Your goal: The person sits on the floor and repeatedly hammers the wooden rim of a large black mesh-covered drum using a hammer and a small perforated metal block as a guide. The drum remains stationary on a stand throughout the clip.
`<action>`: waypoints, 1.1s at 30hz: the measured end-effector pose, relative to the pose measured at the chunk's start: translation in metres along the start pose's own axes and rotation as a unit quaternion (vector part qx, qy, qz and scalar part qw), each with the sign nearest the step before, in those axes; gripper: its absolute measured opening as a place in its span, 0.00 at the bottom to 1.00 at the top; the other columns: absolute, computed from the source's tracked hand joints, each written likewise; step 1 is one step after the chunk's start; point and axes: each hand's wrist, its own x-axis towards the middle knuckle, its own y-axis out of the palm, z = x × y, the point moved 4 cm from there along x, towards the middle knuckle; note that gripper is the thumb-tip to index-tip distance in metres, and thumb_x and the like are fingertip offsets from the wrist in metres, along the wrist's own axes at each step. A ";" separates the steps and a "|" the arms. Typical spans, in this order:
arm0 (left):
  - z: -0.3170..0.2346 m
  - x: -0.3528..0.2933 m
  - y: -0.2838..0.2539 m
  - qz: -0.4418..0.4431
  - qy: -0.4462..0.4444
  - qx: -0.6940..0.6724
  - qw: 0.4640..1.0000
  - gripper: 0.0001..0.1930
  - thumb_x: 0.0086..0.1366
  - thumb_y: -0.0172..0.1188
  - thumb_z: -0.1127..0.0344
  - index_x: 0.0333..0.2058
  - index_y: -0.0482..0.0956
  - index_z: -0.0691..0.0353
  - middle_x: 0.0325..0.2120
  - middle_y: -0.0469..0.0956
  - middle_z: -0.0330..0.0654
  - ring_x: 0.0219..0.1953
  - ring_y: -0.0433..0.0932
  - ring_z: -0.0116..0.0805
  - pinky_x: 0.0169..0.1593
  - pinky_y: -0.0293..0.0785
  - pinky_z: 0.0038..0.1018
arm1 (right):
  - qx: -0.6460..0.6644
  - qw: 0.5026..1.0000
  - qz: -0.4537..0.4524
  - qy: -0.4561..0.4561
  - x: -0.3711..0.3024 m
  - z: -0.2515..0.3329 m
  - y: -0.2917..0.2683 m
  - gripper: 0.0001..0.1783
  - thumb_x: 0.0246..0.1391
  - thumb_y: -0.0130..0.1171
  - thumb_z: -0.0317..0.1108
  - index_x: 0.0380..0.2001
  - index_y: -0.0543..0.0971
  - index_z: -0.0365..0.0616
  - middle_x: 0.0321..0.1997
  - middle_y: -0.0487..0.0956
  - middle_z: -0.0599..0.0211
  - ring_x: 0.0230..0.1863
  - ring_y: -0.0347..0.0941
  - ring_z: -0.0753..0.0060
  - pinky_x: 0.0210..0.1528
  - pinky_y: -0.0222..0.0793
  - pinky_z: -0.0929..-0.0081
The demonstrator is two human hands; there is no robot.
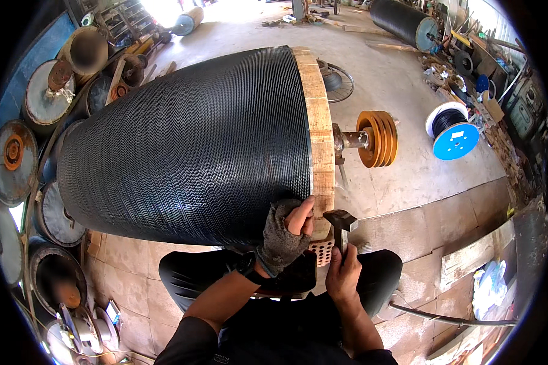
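Observation:
A large drum with a black, finely ridged covering (189, 140) lies on its side in front of me, ending at the right in a pale wooden rim (318, 115). My left hand (288, 234), in a grey fingerless glove, rests where the black covering meets that rim. Its fingers are pinched together, and whatever they hold is too small or hidden to name. Just right of the rim, my right hand (344, 277) is closed around the handle of a hammer (341, 220). The hammer's head is up, apart from the left fingers and the wood.
An orange grooved pulley (379, 139) sits on the drum's shaft. Farther right stands a blue-flanged cable spool (455, 139). Several round metal drums (13, 161) line the left side. Another black roller (402, 24) lies at the back right, near piled scrap. A dark rod (450, 319) lies low at the right.

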 end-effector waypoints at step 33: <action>-0.039 -0.004 -0.020 0.028 -0.020 0.158 0.987 0.33 0.56 0.68 0.70 0.59 0.67 0.72 0.44 0.76 0.51 0.43 0.77 0.48 0.47 0.74 0.41 | -0.006 0.987 -0.064 -0.145 0.023 0.025 -0.009 0.14 0.68 0.46 0.35 0.36 0.69 0.31 0.22 0.75 0.48 0.20 0.73 0.51 0.22 0.66 0.63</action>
